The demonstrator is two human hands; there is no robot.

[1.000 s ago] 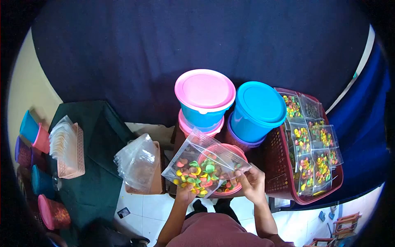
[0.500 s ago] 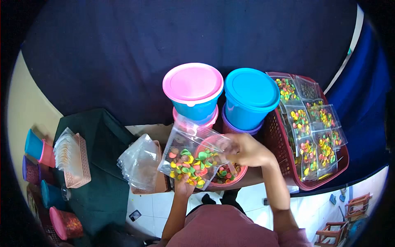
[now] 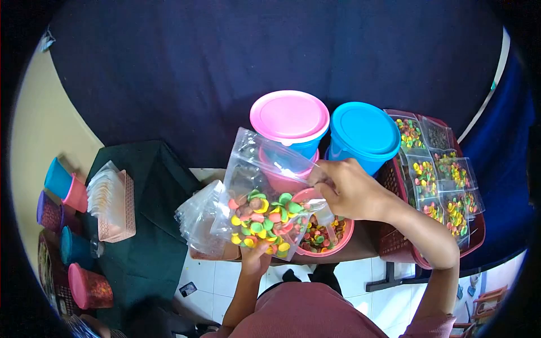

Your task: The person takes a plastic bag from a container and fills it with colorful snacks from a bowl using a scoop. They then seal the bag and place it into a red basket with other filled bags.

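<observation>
A clear plastic zip bag (image 3: 265, 217) is held up in front of me, its lower half filled with small green, yellow, orange and brown round pieces. My left hand (image 3: 256, 259) grips it from below, thumb over the front. My right hand (image 3: 355, 188) is closed at the bag's upper right edge, fingertips pinched on the plastic. Behind and below the bag, a pink tub (image 3: 347, 239) holds more of the same pieces. A pale translucent scoop (image 3: 325, 218) stands in that tub, partly covered by the bag and my right hand.
Lidded tubs, one with a pink lid (image 3: 289, 115) and one with a blue lid (image 3: 365, 129), stand behind. A red basket (image 3: 391, 245) of filled bags is at right. Empty bags (image 3: 198, 222) lie left; a pink basket (image 3: 128, 205) holds more on a green cloth.
My right hand has moved from the bag's side up to its top right edge, its fingers now sharper. The bag stands more upright, and the whole view has shifted slightly.
</observation>
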